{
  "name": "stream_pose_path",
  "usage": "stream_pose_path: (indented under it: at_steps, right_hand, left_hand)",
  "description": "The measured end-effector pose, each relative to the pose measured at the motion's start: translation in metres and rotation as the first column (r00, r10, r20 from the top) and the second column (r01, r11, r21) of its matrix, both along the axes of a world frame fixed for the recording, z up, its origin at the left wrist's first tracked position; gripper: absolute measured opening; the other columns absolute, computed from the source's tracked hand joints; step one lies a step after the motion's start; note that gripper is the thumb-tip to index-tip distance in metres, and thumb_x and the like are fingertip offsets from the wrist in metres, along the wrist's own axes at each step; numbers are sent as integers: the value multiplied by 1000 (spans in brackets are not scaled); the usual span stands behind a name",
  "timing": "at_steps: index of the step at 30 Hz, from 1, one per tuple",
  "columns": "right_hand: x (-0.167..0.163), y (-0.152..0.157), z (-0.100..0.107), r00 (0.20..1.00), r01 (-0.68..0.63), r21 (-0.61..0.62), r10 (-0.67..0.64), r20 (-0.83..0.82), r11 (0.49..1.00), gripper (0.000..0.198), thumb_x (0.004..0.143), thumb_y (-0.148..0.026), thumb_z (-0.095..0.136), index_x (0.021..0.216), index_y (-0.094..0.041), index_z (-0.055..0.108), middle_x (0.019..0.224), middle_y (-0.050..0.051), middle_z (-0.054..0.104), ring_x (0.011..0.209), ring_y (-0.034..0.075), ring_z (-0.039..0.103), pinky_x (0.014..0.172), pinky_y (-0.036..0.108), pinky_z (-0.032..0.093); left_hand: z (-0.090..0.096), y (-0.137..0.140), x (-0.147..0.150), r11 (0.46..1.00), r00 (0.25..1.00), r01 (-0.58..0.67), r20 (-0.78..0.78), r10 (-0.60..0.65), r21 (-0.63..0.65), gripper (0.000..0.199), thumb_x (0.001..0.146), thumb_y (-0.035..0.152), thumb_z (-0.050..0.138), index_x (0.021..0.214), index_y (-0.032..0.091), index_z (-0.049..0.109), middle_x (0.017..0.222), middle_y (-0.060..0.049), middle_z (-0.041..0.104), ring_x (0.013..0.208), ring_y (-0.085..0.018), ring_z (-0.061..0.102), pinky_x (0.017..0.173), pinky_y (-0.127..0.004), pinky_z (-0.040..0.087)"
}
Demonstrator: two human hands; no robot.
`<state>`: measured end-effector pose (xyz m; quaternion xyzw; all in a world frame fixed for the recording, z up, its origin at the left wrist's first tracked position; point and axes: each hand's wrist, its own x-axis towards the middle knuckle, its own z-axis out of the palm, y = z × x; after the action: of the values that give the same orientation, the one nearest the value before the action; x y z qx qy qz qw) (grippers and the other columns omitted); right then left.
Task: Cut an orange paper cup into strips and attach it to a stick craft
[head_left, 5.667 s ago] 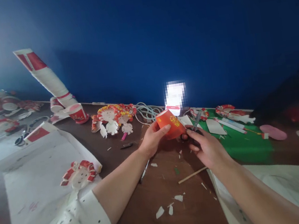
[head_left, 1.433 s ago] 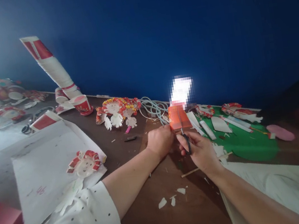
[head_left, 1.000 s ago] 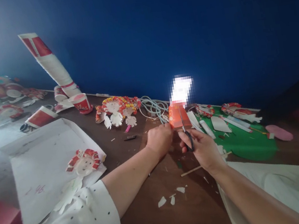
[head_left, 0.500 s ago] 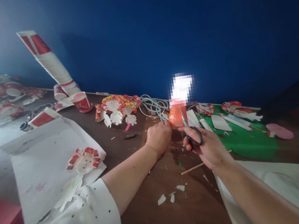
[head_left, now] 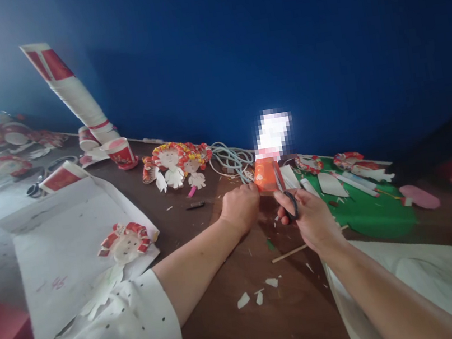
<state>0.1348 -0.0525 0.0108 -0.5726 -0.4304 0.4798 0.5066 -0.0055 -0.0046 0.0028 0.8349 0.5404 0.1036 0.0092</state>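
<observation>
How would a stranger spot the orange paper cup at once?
Start at the dark-blue wall behind the brown table and find the bright white pixelated rectangle. Just below it is the tapered orange paper cup, with black-handled metal scissors at its right edge. Its orange colour sets it apart from the red-and-white paper cups.

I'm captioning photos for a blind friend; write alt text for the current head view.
The right hand holds scissors at the edge of an orange paper cup gripped by the left hand. White scraps and paper dolls are on the brown table, before a blue wall.
</observation>
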Motion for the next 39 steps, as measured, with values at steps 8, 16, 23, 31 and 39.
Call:
stream_pose_path:
  at_steps: [8, 16, 23, 31, 39]
  right_hand:
    - [1, -2, 2, 992, 7, 33, -12, 126, 999, 38, 70, -52, 71, 79, -17, 59, 53, -4, 58, 42, 9, 52, 43, 20, 42]
    - [1, -3, 1, 996, -38, 31, 35, 87, 999, 36, 72, -49, 71, 84, -17, 59, 57, -3, 61, 45, 9, 55, 46, 20, 43]
    - [2, -5, 3, 989, -48, 11, 46, 139, 999, 38, 70, -48, 73, 87, -17, 60, 57, -3, 61, 45, 9, 56, 45, 20, 42]
    - [5, -5, 3, 982, -53, 49, 43, 184, 997, 35, 70, -46, 74, 83, -17, 60, 53, -3, 60, 44, 9, 55, 44, 19, 44]
    - [5, -7, 3, 985, -60, 32, 54, 165, 998, 31, 71, -42, 74, 83, -18, 60, 54, -3, 61, 43, 9, 56, 44, 18, 44]
  left_hand:
    - [-2, 1, 0, 1000, 1000, 9, -11, -9, -11, 24, 91, 19, 35, 98, 11, 57, 90, -15, 65, 84, -26, 67, 67, -35, 53]
    - [-2, 2, -1, 1000, 1000, 2, -7, -2, -14, 26, 92, 22, 34, 99, 11, 57, 89, -14, 65, 84, -26, 67, 66, -36, 52]
    - [-3, 2, -1, 1000, 1000, 18, 7, -18, 2, 28, 93, 26, 34, 97, 12, 58, 88, -13, 66, 82, -24, 67, 65, -32, 52]
    - [-6, 3, -1, 999, 999, 42, -8, -42, 17, 27, 93, 27, 36, 93, 12, 58, 88, -12, 68, 79, -26, 68, 64, -34, 52]
    - [-8, 6, -1, 999, 999, 39, -10, -39, 29, 29, 93, 28, 34, 93, 13, 58, 86, -11, 68, 76, -26, 68, 62, -35, 52]
